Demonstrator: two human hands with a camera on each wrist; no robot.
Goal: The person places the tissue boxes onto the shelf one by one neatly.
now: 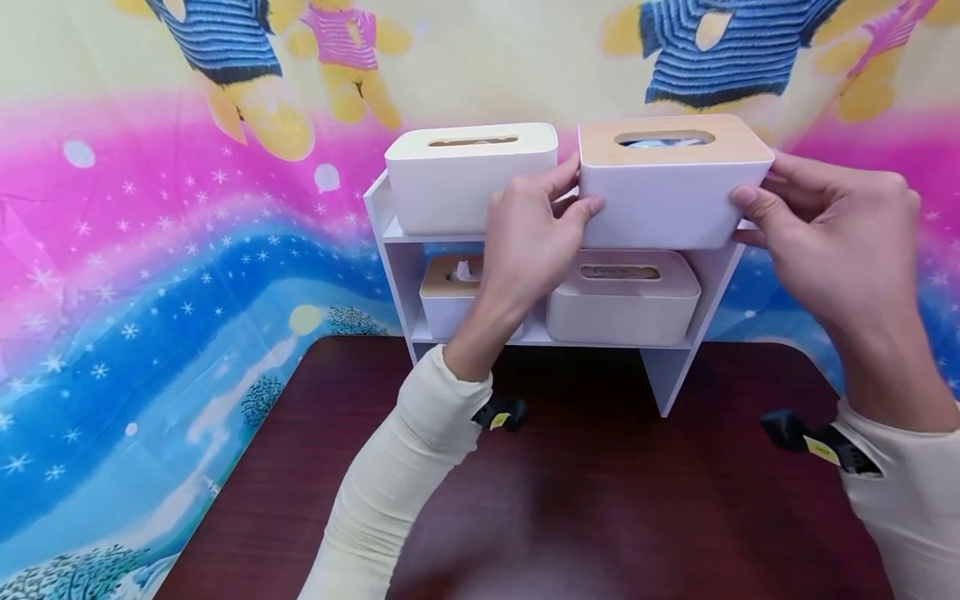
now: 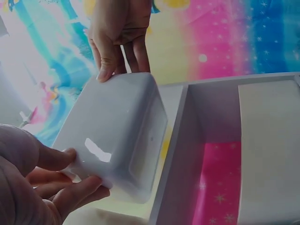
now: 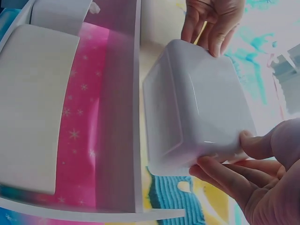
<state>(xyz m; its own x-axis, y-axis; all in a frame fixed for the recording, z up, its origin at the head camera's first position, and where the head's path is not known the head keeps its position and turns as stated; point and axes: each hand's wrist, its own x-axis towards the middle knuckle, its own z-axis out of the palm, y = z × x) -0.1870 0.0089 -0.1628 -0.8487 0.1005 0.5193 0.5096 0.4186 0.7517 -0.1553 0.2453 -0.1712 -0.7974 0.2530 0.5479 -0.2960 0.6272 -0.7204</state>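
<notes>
Both hands hold a white tissue box with a wood-coloured lid [image 1: 660, 204] by its two ends, at the right side of a shelf's top level. My left hand [image 1: 532, 237] pinches its left end, thumb on the front face. At the opposite end my right hand [image 1: 847, 225] grips it the same way. In both wrist views the box's glossy underside [image 2: 108, 122] shows, raised off the shelf board. Something bluish shows through the lid's oval slot. An all-cream tissue box [image 1: 468, 187] stands to its left on the top level.
The white two-level shelf [image 1: 671, 375] stands on a dark red-brown table [image 1: 600, 500]. Its lower level carries a small wood-lidded tissue box [image 1: 442, 304], partly behind my left arm, and a pale tissue box [image 1: 622, 312]. A printed cloth [image 1: 225, 275] hangs behind.
</notes>
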